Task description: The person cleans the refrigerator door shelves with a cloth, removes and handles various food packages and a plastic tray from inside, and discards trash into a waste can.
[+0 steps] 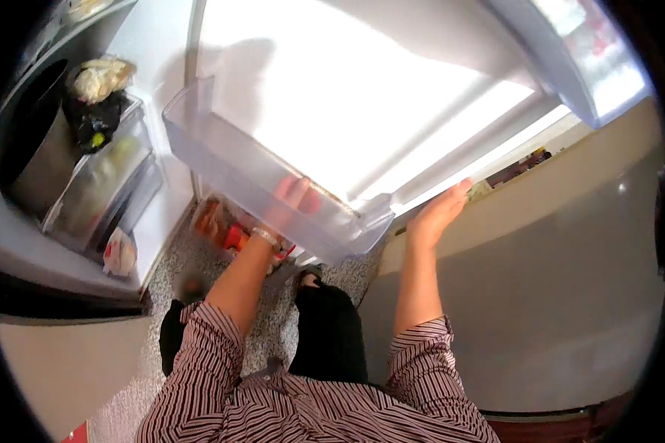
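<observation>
A clear plastic fridge door bin (225, 159) hangs tilted in front of the white inner door panel (325, 96). My left hand (294, 198) is closed on this bin near its middle, with the fingers partly seen through the plastic. A bracelet circles that wrist. Just beyond the bin's right end, my right hand (437, 215) is open, its fingers stretched out beside the door's edge. I cannot tell whether it touches the door.
To the left, the open fridge holds a large dark pot (41, 148), a black bag (94, 118) and a clear drawer (100, 196) with food. Another door bin (576, 59) is at upper right. Red and orange packages (225, 229) lie low, near my feet on the speckled floor (273, 317).
</observation>
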### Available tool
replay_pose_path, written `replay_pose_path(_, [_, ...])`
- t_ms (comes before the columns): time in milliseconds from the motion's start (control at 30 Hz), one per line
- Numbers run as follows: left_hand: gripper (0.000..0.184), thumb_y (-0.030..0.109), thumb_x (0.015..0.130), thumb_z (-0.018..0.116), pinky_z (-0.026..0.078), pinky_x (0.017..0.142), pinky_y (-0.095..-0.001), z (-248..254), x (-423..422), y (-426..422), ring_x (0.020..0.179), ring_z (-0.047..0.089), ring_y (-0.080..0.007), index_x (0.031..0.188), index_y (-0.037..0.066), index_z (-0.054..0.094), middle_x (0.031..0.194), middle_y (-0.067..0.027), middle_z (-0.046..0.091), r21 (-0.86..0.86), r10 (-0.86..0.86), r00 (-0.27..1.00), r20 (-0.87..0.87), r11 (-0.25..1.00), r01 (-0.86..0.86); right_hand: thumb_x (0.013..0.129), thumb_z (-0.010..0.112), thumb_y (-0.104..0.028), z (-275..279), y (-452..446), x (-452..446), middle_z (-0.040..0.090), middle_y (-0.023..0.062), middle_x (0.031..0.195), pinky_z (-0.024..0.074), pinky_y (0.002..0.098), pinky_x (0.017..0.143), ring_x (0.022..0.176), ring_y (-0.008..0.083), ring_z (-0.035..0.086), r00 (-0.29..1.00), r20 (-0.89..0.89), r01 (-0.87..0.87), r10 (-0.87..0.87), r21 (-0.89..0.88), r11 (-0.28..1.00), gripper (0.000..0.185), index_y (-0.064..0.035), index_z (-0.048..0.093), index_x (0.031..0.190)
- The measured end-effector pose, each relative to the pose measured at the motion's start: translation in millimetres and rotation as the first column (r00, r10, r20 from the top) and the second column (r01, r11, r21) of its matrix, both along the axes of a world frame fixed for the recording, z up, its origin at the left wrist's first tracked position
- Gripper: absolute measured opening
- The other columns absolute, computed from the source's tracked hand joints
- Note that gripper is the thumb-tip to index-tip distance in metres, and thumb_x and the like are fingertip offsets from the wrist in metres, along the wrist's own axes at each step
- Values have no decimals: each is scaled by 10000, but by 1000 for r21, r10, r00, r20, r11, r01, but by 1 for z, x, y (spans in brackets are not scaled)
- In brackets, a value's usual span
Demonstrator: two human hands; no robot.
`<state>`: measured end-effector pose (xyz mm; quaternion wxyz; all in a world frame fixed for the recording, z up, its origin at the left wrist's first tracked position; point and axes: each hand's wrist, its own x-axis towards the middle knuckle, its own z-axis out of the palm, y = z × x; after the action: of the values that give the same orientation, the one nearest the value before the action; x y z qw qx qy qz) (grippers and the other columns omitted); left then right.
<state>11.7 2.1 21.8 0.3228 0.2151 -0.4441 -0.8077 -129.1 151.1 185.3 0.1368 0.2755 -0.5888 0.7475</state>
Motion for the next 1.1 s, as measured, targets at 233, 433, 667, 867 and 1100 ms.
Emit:
replay_pose_path(233, [387,345,969,623,597,767,-372,-3,1,12,840,683,-222,1153,12,551,948,-95,662,84,1,1000,-2,996,-1,1043,358,-490,11,-7,22,550,229,1251,416,376,986,1117,279,535,994,67,81,-83,33,996,675,134,466,1277])
replay_pose_path(433, [353,353,961,627,586,713,-352,-12,-13,27,787,669,-196,1063,18,585,877,-84,653,24,-106,994,10,994,105,1037,332,-521,14,-8,25,548,259,1249,418,391,988,1112,305,541,993,68,93,-96,48,995,726,152,458,1277])
replay_pose_path(667, [309,365,957,597,503,686,-299,1,-6,35,751,594,-142,958,56,612,795,-41,628,71,-238,970,40,969,235,1026,336,-554,8,-7,17,523,283,1295,426,407,991,1137,316,540,996,-1,88,-88,57,995,767,157,445,1291])
replay_pose_path(867, [321,348,969,570,493,585,-292,2,-12,53,655,591,-130,896,46,652,746,-37,626,-579,-119,984,129,797,172,1022,334,-574,10,-10,22,522,277,1303,421,398,1008,1168,321,536,996,16,85,-86,42,996,783,150,437,1301])
replay_pose_path(1100, [288,319,942,598,509,639,-318,-5,-30,71,687,603,-153,931,39,664,754,-33,632,-23,-302,952,55,952,304,1028,388,-522,7,-6,14,541,235,1279,409,386,1008,1169,292,527,998,43,40,-39,-20,999,707,126,437,1308])
